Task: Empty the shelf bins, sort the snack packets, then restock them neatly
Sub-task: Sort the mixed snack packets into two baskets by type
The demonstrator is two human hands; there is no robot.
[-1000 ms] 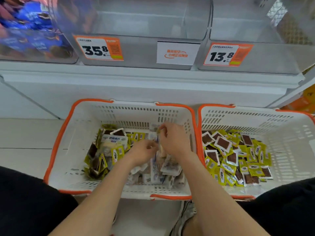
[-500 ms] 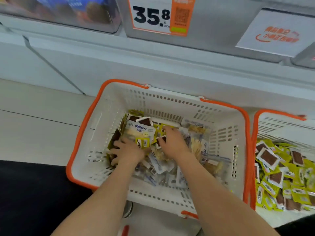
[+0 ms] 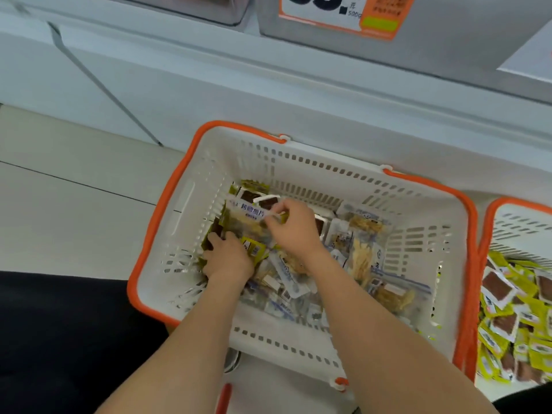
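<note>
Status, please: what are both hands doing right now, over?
Left hand gripping yellow packets in basket. Right hand pinching clear packet. Nothing blocking.

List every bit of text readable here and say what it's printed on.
"元" and "500": small print on the orange-and-white price tag; its big black digits are cut off at the top.
Blue characters on the clear plastic packet pinched by the right hand: blurred, unreadable.
Print on the yellow-and-brown packets in the orange-rimmed white basket at the right: too small to read.
</note>
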